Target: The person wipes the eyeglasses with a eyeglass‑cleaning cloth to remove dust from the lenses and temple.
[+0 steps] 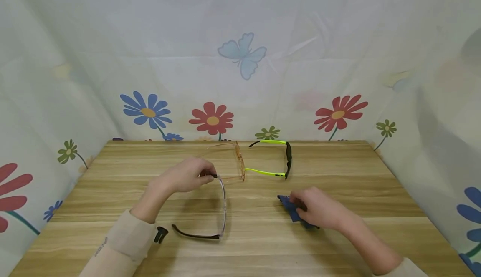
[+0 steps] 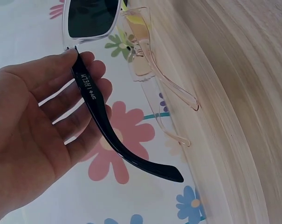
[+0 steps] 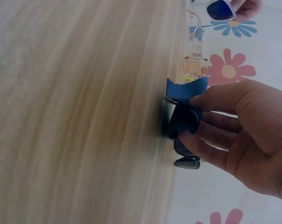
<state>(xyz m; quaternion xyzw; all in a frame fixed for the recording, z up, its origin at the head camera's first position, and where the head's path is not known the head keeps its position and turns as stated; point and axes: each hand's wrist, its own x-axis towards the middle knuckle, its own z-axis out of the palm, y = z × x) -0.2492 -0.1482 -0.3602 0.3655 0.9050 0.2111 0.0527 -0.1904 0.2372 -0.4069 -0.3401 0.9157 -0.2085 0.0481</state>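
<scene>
My left hand [image 1: 189,175] pinches a pair of sunglasses [image 1: 224,202] near the hinge of one temple. They have a clear frame, dark lenses and black temples, and the other temple is unfolded toward me. In the left wrist view, the thumb and index finger meet where the black temple [image 2: 103,123] joins the frame. My right hand [image 1: 315,206] grips a dark blue cleaning cloth [image 1: 288,208] over the right part of the table. Its zigzag edge shows in the right wrist view, where the bunched cloth [image 3: 187,91] sits between thumb and fingers.
Behind the hands, clear orange-tinted glasses [image 1: 240,158] lie with temples unfolded. Touching or close beside them are dark sunglasses [image 1: 288,156] with neon yellow temples. A flower-printed curtain [image 1: 180,68] surrounds the wooden table [image 1: 338,164]. A small black piece [image 1: 160,234] is by the left cuff.
</scene>
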